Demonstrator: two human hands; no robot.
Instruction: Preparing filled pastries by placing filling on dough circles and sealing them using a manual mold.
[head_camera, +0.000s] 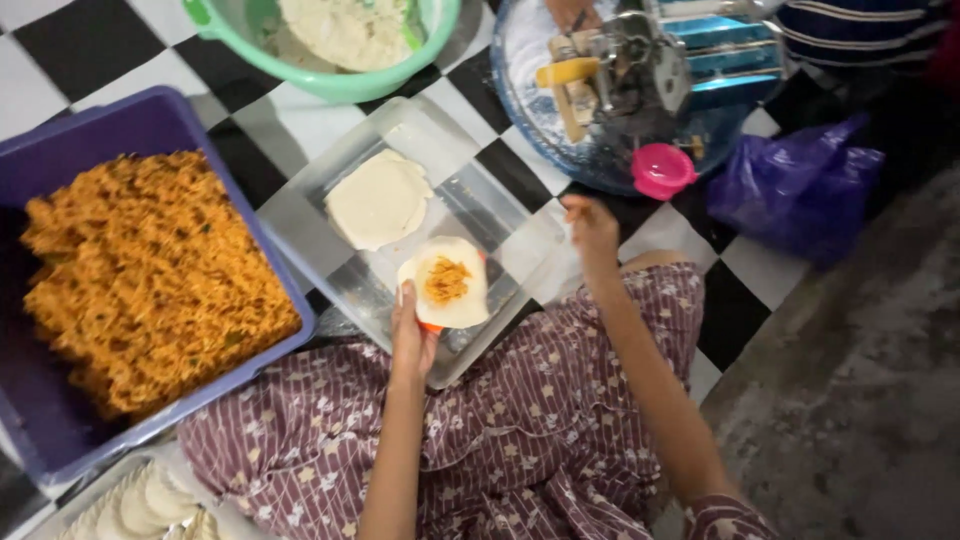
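holding a round dough disc (447, 283) topped with orange noodle filling (446, 280) over the clear tray (520, 235), the left hand (411, 338) grips its near edge from below, fingers curled. the right hand (592, 228) hovers loosely open to the disc's right, near it, empty.

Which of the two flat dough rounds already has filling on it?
The round white dough disc held by the left hand, topped with orange noodles; the other disc lies bare.

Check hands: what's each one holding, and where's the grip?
Left hand holds a dough round with noodle filling on an orange mold, gripped at its lower left edge. Right hand holds nothing.
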